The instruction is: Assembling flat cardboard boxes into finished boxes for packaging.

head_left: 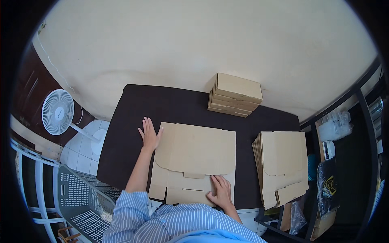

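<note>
A flat, unfolded brown cardboard box blank [194, 162] lies on the dark brown table [121, 133], reaching its near edge. The person's left hand [149, 134] rests flat on the tabletop at the blank's left edge, fingers spread wide and holding nothing. The right hand [221, 190] presses palm-down on the blank near the table's front edge — fingers together, gripping nothing. A stack of flat cardboard blanks [281, 166] sits along the right edge, and a pile of folded cardboard boxes [236, 95] stands at the far edge. A white standing fan [58, 112] stands off the table's left side.
</note>
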The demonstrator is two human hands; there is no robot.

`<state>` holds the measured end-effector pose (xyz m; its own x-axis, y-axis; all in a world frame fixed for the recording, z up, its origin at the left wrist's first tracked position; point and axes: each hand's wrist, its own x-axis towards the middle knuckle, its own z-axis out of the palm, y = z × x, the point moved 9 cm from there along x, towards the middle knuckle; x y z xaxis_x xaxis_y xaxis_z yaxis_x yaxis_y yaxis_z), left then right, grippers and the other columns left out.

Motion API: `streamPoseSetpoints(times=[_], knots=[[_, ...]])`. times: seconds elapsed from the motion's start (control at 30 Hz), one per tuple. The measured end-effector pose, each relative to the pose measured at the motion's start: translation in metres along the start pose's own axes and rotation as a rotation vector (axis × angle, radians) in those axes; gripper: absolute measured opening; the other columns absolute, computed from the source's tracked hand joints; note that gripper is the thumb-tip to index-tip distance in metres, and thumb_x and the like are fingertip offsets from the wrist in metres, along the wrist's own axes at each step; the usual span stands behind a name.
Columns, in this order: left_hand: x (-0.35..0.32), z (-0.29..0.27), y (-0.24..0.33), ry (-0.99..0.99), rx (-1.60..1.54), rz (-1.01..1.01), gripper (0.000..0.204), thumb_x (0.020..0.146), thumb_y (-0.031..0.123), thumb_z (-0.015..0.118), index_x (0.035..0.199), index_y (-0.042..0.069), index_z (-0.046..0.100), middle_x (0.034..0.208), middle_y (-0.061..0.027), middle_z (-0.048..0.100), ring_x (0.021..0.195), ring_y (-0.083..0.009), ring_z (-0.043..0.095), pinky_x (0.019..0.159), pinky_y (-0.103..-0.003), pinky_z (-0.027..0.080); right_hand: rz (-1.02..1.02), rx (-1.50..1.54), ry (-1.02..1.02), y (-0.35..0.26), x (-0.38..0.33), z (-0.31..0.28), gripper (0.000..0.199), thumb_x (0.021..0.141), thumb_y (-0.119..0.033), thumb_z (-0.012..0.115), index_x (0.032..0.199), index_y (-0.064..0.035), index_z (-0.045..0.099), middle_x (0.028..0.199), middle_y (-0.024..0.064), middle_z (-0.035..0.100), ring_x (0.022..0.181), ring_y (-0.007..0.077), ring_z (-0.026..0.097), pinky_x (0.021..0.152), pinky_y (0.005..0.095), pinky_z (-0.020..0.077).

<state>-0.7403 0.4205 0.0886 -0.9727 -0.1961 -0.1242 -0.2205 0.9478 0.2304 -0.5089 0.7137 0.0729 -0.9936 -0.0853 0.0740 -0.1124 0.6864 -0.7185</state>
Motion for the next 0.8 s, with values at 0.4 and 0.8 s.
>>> streamPoseSetpoints(times=[0.4,0.8], knots=[[-0.232,-0.002,0.008,0.054,-0.369,0.391,0.039,0.072,0.013,0.06,0.109,0.002,0.05,0.119,-0.0129,0.047,0.116,-0.03,0.038,0.096,-0.042,0.028,-0.03,-0.009,-0.019,-0.005,0.007,-0.012,0.066,0.064,-0.02,0.059,0.125,-0.0037,0.042,0.126,0.0178,0.041,0.118,0.0345,0.037,0.097,0.0428,0.0292],[-0.246,0.009,0.006,0.059,-0.222,0.562,0.056,0.066,0.031,0.068,0.114,0.007,0.051,0.131,-0.0109,0.041,0.125,-0.0272,0.032,0.101,-0.043,0.023,-0.198,-0.097,0.166,-0.019,0.136,-0.079,0.077,0.063,-0.008,0.064,0.133,-0.0067,0.03,0.142,0.0171,0.018,0.125,0.0365,0.028,0.101,0.0409,0.0297]])
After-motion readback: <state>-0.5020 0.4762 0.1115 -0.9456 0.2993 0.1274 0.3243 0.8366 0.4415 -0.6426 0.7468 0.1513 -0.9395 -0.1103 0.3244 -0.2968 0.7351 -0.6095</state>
